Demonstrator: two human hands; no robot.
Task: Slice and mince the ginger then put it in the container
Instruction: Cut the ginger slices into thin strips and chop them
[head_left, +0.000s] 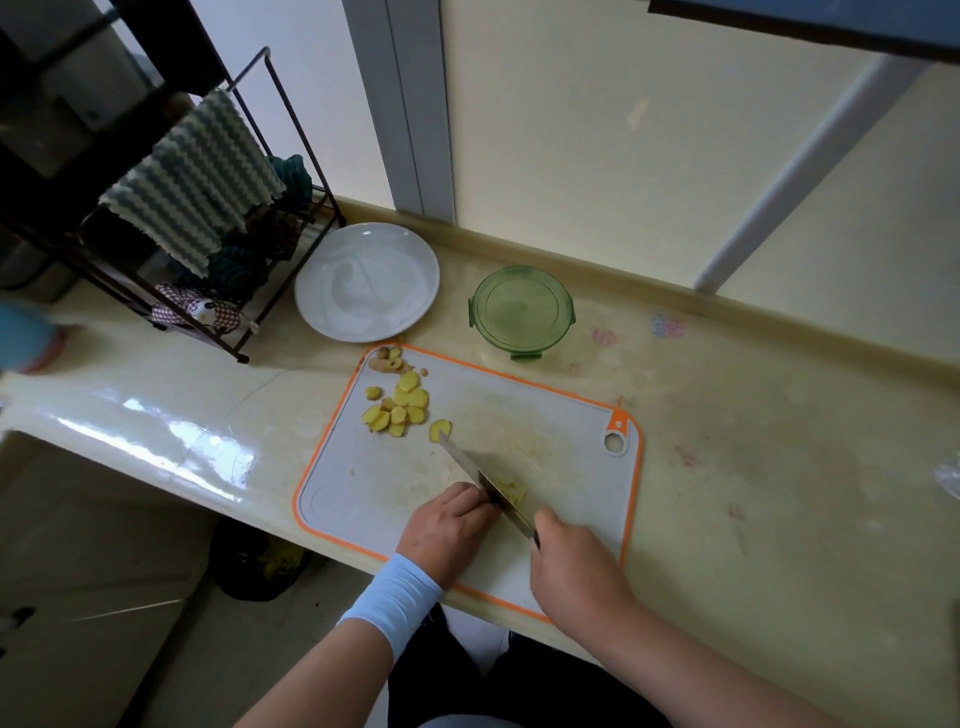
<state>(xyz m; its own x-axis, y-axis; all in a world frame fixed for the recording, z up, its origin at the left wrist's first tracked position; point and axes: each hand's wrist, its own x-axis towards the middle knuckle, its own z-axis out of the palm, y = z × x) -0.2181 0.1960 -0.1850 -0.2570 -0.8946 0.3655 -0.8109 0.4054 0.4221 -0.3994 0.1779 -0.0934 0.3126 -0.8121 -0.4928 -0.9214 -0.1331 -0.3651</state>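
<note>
At the cutting board (571, 467), my right hand (571, 566) grips the knife (467, 462), slivering ginger (511, 491), left hand (447, 525) curled alongside, its hold hidden; finer mincing likely follows.

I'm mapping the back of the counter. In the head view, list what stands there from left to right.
hanging striped cloth → white plate → green lidded container

Ginger slices (400, 408) on cutting board (566, 441), toward 11 o'clock; container (521, 310) behind board at 12 o'clock; plate (366, 283) at 11 o'clock
</note>
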